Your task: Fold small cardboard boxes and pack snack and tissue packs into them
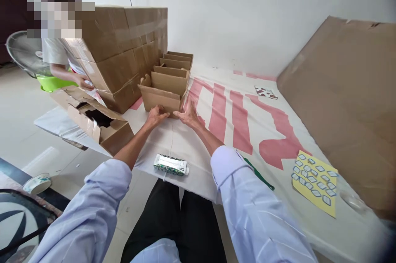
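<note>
An open-topped cardboard box (161,97) stands on the covered table in front of me. My left hand (157,117) is at the lower edge of its near face, with the fingers curled in and the thumb pointing right. At the near right corner my right hand (189,115) has its thumb against the front and its fingers up along the side. Behind that box, more open cardboard boxes (175,64) run in a row towards the wall. A small green-and-white carton (170,164) lies close to the table's front edge.
Sealed cardboard boxes (123,56) are stacked at the left. Another open box (116,133) lies by my left forearm. A person's hand (83,81) touches the stack. A yellow sticker sheet (315,182), a green strip (258,174) and a large brown board (346,110) are at the right.
</note>
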`<state>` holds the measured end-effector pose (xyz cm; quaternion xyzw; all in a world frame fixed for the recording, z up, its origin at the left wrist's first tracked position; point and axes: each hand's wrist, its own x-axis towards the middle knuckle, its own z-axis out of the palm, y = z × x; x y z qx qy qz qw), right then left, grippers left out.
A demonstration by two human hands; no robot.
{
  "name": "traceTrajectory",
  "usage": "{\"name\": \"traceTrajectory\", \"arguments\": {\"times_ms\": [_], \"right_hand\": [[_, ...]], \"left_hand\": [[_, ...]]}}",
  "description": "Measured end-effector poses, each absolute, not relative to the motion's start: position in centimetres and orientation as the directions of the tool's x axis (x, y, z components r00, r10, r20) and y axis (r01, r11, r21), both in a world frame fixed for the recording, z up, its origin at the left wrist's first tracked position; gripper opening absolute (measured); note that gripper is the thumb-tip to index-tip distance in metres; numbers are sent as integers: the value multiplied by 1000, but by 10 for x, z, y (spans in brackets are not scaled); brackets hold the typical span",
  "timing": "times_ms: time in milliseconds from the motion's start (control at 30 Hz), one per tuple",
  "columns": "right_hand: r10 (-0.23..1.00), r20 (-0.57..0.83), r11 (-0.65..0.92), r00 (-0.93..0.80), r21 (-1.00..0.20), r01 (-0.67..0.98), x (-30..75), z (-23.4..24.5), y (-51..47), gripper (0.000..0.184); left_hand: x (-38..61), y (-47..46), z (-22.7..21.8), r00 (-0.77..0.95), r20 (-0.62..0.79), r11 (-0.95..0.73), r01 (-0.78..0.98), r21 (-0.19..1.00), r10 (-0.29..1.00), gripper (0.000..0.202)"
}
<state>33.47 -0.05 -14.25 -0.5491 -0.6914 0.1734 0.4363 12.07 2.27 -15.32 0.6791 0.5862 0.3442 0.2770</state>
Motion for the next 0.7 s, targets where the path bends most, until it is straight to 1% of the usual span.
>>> {"name": "traceTrajectory", "arguments": {"times_ms": [67, 133, 167, 233, 300, 333, 400, 433, 500, 567, 633, 700], "right_hand": [[929, 363, 325, -69, -717, 616, 349, -145, -35, 92], [928, 297, 371, -224, -711, 596, 360, -149, -84, 81], [917, 253, 393, -309, -709, 586, 363, -150, -112, 78], [886, 145, 412, -441, -685, 601, 361, -153, -163, 82], [863, 59, 422, -501, -628, 653, 353, -156, -203, 85], [863, 34, 424, -504, -591, 686, 348, -158, -216, 81], [879, 22, 414, -476, -531, 740, 338, -163, -231, 65], [889, 27, 402, -457, -525, 750, 334, -166, -232, 55], [904, 52, 377, -425, -569, 731, 331, -171, -228, 42], [915, 93, 357, -392, -639, 681, 333, -174, -216, 40], [930, 137, 337, -341, -686, 645, 335, -175, -194, 40], [946, 172, 313, -274, -703, 639, 333, -174, -163, 40]], "left_hand": [[126, 36, -157, 52, 116, -123, 610, 783, 992, 40], [130, 46, -162, 43, 92, -99, 607, 789, 995, 41], [131, 50, -163, 44, 82, -92, 600, 794, 996, 41], [132, 55, -166, 61, 79, -99, 575, 812, 995, 45], [130, 52, -164, 79, 94, -122, 549, 827, 992, 48], [128, 47, -163, 85, 106, -136, 543, 829, 991, 49], [121, 28, -156, 93, 132, -161, 540, 826, 987, 49], [115, 14, -152, 99, 144, -175, 539, 824, 985, 47], [101, -20, -145, 121, 180, -216, 528, 821, 976, 44], [86, -59, -138, 132, 250, -282, 495, 822, 959, 41], [73, -96, -134, 73, 327, -322, 471, 821, 942, 39], [66, -123, -133, -5, 372, -328, 461, 824, 928, 37]]}}
